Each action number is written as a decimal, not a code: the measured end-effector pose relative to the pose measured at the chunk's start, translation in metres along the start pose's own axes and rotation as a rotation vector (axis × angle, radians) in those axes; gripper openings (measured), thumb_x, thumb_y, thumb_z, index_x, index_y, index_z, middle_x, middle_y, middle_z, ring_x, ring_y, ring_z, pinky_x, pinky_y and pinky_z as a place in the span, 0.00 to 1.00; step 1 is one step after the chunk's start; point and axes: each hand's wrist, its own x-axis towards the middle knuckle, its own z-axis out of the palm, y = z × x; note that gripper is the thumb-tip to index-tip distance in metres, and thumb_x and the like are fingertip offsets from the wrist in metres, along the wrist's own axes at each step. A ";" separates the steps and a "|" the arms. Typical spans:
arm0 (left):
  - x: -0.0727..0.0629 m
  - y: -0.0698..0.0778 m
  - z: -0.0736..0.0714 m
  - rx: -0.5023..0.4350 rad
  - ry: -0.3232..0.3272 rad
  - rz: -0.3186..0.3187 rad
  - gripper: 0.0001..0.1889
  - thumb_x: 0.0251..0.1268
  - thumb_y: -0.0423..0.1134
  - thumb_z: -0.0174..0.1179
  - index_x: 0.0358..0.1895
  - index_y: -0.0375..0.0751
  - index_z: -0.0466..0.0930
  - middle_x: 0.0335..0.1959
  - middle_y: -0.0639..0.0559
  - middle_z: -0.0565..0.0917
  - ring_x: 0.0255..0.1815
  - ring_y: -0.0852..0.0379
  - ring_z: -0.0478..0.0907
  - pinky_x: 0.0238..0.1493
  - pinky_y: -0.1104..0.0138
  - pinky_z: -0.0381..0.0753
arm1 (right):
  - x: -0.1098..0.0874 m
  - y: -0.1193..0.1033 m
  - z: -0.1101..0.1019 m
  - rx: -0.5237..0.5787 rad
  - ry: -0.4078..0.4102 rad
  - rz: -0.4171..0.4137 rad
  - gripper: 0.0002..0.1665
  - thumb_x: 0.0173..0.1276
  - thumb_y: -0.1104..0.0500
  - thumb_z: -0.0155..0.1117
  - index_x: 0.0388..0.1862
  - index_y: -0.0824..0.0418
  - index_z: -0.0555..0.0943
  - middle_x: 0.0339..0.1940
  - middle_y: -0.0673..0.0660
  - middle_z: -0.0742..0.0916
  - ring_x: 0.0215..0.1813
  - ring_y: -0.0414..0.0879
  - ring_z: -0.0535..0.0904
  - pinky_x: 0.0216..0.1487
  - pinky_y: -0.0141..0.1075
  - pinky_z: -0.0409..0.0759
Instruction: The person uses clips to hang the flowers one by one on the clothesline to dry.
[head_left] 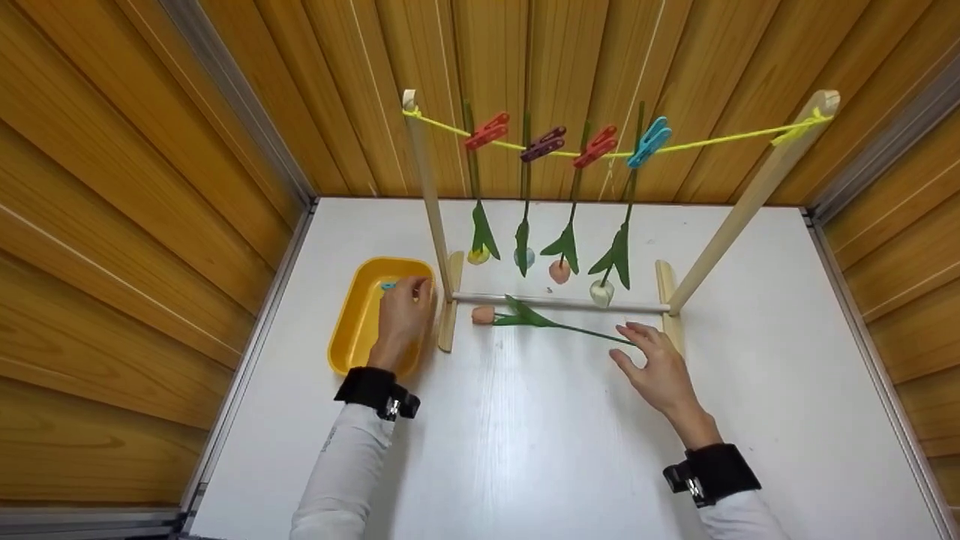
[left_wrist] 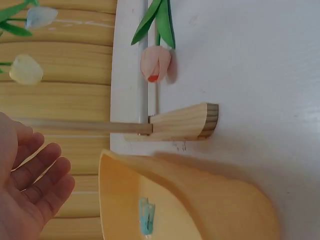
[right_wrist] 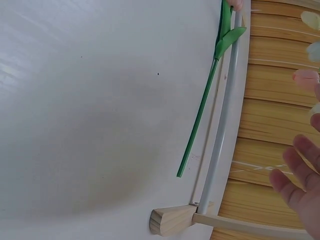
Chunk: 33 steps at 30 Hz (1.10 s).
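Note:
My left hand (head_left: 405, 307) hovers over the yellow plastic basin (head_left: 345, 322), fingers relaxed and holding nothing. Inside the basin lies a light blue clothespin (left_wrist: 146, 216). A pink artificial tulip (head_left: 484, 315) lies on the white table, its bloom to the left and its green stem (right_wrist: 197, 125) to the right. Above the stem's right end is my right hand (head_left: 660, 367), fingers spread and apart from the stem in the right wrist view. Along a yellow cord (head_left: 720, 142) hang upside-down tulips, held by red (head_left: 487, 131), purple (head_left: 543, 144) and blue (head_left: 649, 142) clothespins.
A wooden post (head_left: 429, 202) at the left and another post (head_left: 750, 202) at the right hold up the cord. A pale crossbar (head_left: 525, 301) joins their wooden feet, just behind the lying tulip. Wood-patterned panels (head_left: 112, 225) enclose the white table (head_left: 510, 450).

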 end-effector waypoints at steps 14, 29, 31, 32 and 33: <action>0.040 -0.052 -0.015 0.356 -0.196 -0.006 0.18 0.76 0.41 0.50 0.58 0.33 0.78 0.57 0.34 0.79 0.60 0.37 0.76 0.61 0.49 0.77 | 0.000 0.005 0.002 -0.050 -0.104 0.058 0.28 0.65 0.55 0.70 0.63 0.62 0.79 0.65 0.68 0.79 0.65 0.65 0.73 0.61 0.61 0.72; 0.046 -0.058 0.010 0.427 -0.417 -0.116 0.31 0.75 0.41 0.48 0.75 0.28 0.55 0.77 0.31 0.55 0.78 0.32 0.52 0.73 0.42 0.63 | 0.000 0.009 -0.003 -0.103 -0.134 0.055 0.29 0.65 0.56 0.70 0.63 0.63 0.78 0.64 0.69 0.78 0.65 0.67 0.74 0.61 0.61 0.73; 0.044 -0.059 0.012 0.451 -0.449 -0.134 0.32 0.75 0.41 0.47 0.76 0.29 0.52 0.79 0.31 0.52 0.80 0.32 0.47 0.73 0.40 0.60 | 0.000 0.009 -0.002 -0.101 -0.144 0.054 0.29 0.65 0.55 0.70 0.64 0.64 0.78 0.64 0.69 0.78 0.65 0.67 0.74 0.61 0.61 0.73; 0.043 -0.060 0.013 0.463 -0.462 -0.143 0.33 0.75 0.41 0.47 0.76 0.29 0.51 0.79 0.31 0.50 0.80 0.32 0.46 0.73 0.39 0.60 | 0.001 0.008 -0.002 -0.101 -0.148 0.051 0.29 0.65 0.55 0.70 0.64 0.64 0.78 0.64 0.69 0.78 0.65 0.67 0.74 0.61 0.61 0.73; 0.041 -0.061 0.013 0.471 -0.472 -0.151 0.33 0.75 0.40 0.47 0.77 0.29 0.50 0.80 0.32 0.49 0.80 0.32 0.46 0.72 0.38 0.60 | 0.001 0.009 -0.002 -0.102 -0.151 0.049 0.29 0.65 0.55 0.70 0.64 0.63 0.78 0.64 0.69 0.79 0.65 0.67 0.74 0.61 0.61 0.73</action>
